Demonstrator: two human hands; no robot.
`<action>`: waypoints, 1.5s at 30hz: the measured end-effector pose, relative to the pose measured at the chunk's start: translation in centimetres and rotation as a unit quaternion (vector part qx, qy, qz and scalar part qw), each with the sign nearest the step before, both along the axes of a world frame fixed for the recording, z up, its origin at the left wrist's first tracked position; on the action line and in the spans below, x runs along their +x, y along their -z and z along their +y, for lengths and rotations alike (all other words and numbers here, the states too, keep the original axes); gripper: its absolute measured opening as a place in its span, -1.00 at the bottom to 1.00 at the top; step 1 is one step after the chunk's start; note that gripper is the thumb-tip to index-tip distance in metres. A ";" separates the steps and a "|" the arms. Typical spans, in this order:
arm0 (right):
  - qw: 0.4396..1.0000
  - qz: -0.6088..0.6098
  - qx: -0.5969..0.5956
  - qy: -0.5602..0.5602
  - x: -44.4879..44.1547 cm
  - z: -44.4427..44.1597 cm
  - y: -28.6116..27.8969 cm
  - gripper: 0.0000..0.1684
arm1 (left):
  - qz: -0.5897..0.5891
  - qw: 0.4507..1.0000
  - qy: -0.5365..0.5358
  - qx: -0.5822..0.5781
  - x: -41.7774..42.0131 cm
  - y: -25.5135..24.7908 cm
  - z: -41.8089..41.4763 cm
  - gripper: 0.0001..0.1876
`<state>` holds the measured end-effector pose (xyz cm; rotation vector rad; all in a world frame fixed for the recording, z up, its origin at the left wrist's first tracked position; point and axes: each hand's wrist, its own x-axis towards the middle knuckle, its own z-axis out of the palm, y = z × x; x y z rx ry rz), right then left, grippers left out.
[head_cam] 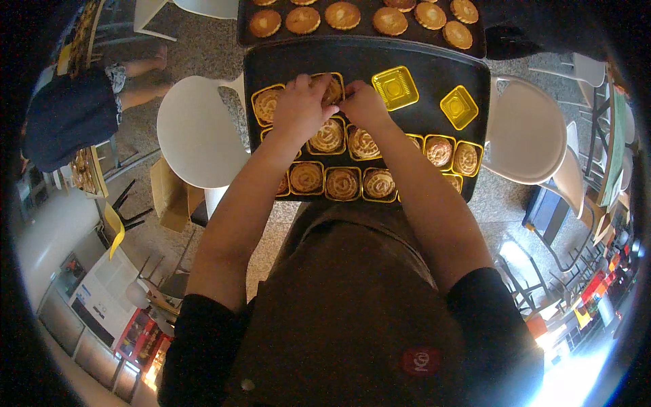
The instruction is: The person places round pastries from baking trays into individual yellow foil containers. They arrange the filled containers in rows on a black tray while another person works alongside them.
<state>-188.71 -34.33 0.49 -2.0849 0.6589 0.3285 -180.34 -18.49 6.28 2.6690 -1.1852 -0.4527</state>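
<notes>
My left hand (301, 109) lies over a mooncake (333, 91) in a yellow plastic tray (335, 75), its fingers and thumb around the pastry. My right hand (365, 105) pinches at the right rim of that same tray, its fingertips partly hidden. Just left of my left hand is another mooncake in its tray (267, 106). Closer to me, rows of mooncakes with a stamped pattern sit in such trays, among them one mooncake (326, 136) below my hands. My forearms cover some of them. Two empty yellow trays, a larger one (395, 88) and a smaller one (459, 107), lie to the right.
Everything rests on a black baking tray (305, 56). Beyond it a second black tray (356, 38) carries several round flat pastries (342, 15). White chairs (201, 132) (526, 129) flank the tray. A cardboard box (170, 196) stands at left, near another person (71, 119).
</notes>
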 end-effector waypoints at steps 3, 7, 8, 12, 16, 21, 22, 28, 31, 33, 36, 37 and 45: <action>1.000 -0.013 -0.016 -0.011 -0.3 -0.4 0.8 -0.52 | -0.041 0.999 0.021 -0.012 -0.1 0.2 -0.3 -0.22; 0.999 -0.028 -0.017 -0.021 -0.4 0.2 0.1 -0.63 | -0.089 0.995 0.047 -0.021 -0.1 1.4 0.5 -0.24; 0.999 -0.027 -0.024 -0.013 -0.5 0.5 0.2 -0.64 | -0.089 0.994 0.054 -0.015 0.0 1.7 0.5 -0.25; 0.996 -0.072 -0.029 0.035 -2.8 -1.5 -5.2 -0.62 | -0.002 1.000 0.009 -0.002 0.7 1.6 1.2 -0.28; 0.962 -0.172 -0.157 0.142 -8.3 -10.3 -4.1 -0.62 | -0.059 0.997 0.012 -0.046 0.2 0.0 0.6 -0.28; 0.937 -0.154 -0.280 0.145 -11.2 -18.0 -4.3 -0.58 | -0.045 0.984 0.102 -0.139 -2.8 0.5 -5.7 -0.34; 0.945 -0.154 -0.263 0.121 -9.9 -17.4 -4.7 -0.57 | -0.043 0.981 0.123 -0.144 -3.7 1.4 -7.0 -0.37; 0.942 -0.163 -0.294 -0.012 1.8 -15.0 -3.8 -0.31 | -0.025 0.983 0.164 -0.073 -3.4 2.6 -8.6 -0.60; 0.936 -0.067 -0.344 -0.032 6.9 -13.2 -4.1 -0.22 | -0.026 0.985 0.162 -0.048 -2.6 2.7 -6.8 -0.73; 0.931 -0.021 -0.365 -0.024 8.8 -12.4 -4.5 -0.18 | -0.031 0.985 0.163 -0.038 -2.3 2.6 -5.8 -0.75; 0.931 0.006 -0.365 -0.003 10.5 -12.5 -3.2 -0.27 | -0.046 0.988 0.129 -0.067 -2.0 2.5 -4.7 -0.69; 0.933 0.007 -0.361 0.005 10.7 -12.6 -2.9 -0.33 | -0.051 0.988 0.119 -0.080 -1.9 2.3 -4.5 -0.67; 0.951 -0.201 -0.084 0.220 8.1 -15.3 -1.7 -0.42 | -0.069 0.992 0.077 -0.076 -1.7 2.8 -4.3 -0.66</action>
